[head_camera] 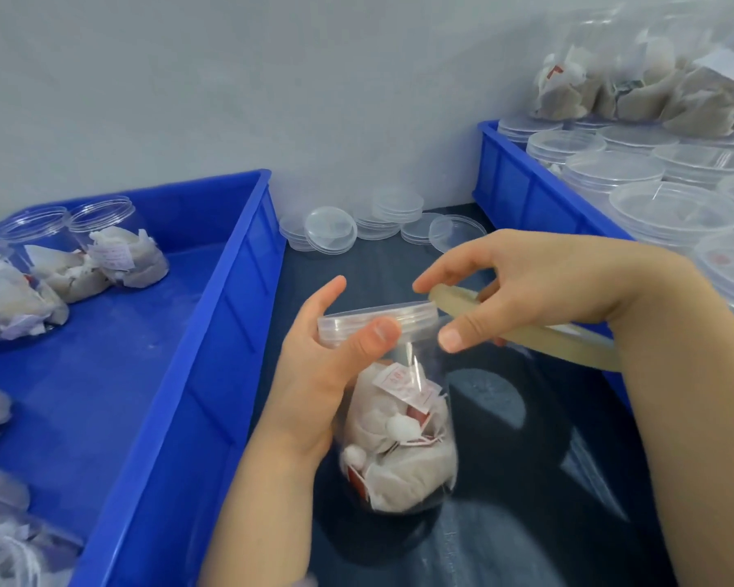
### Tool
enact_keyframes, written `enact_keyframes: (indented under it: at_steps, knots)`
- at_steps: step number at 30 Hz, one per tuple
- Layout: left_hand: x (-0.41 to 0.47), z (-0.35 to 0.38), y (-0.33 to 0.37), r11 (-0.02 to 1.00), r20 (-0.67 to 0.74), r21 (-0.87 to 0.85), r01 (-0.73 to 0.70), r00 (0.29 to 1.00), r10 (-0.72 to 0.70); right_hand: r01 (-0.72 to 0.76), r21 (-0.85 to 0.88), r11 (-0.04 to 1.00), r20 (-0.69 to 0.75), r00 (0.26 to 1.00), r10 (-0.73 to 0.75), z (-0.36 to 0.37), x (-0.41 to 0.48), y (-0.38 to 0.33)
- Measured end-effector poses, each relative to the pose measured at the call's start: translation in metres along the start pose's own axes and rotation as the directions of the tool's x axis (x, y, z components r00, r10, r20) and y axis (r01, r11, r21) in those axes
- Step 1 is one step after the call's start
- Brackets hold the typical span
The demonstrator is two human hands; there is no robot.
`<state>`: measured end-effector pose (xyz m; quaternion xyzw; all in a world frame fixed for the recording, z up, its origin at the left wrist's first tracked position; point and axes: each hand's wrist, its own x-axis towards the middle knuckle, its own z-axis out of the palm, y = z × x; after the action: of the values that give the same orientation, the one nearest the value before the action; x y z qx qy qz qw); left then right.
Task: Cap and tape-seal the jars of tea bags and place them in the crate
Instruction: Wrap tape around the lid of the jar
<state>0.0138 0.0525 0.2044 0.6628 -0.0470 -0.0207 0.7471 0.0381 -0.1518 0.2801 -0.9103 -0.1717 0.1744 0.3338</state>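
Head camera showed the left hand (314,374) with its grip clamped round the capped jar (426,362) of tea bags (399,472) over the desk (547,523), while the right hand (539,286) pinched what looked like beige tape (577,343) at the lid (412,313).

Jar (399,438) stands between left crate (212,332) and right crate (522,192).

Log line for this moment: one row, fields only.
step: tape-sealing | left hand: grips capped jar round its lid | right hand: pinches tape strip, end at lid rim | placed: not yet
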Motion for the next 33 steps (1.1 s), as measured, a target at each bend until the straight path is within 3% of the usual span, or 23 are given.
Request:
enact_keyframes:
  at_steps: [12,16,20,23,30,33]
  knots:
    - [0.004,-0.009,-0.006,0.993,0.008,-0.028,-0.116,0.993,0.116,0.066,0.207,0.976,0.067,0.994,-0.081,0.019,0.022,0.006]
    - [0.004,-0.012,-0.007,0.99,-0.004,0.005,-0.14,0.99,0.14,0.079,0.193,0.978,0.046,0.995,-0.089,0.021,0.023,0.003]
    - [0.004,-0.005,-0.004,0.968,-0.185,0.163,-0.19,0.958,0.219,0.044,0.147,0.988,-0.063,0.997,-0.035,0.019,0.022,0.003]
    - [0.004,0.001,-0.004,0.959,-0.18,0.221,-0.18,0.958,0.222,0.039,0.067,0.997,-0.096,0.995,-0.032,0.022,0.024,-0.005]
    - [0.012,-0.003,-0.011,0.979,-0.234,0.13,-0.156,0.955,0.184,0.055,0.18,0.982,0.096,0.993,-0.074,0.019,0.018,-0.001]
    - [0.012,-0.006,-0.011,0.983,-0.235,0.114,-0.147,0.957,0.17,0.061,0.313,0.948,0.067,0.994,-0.086,0.021,0.019,-0.002]
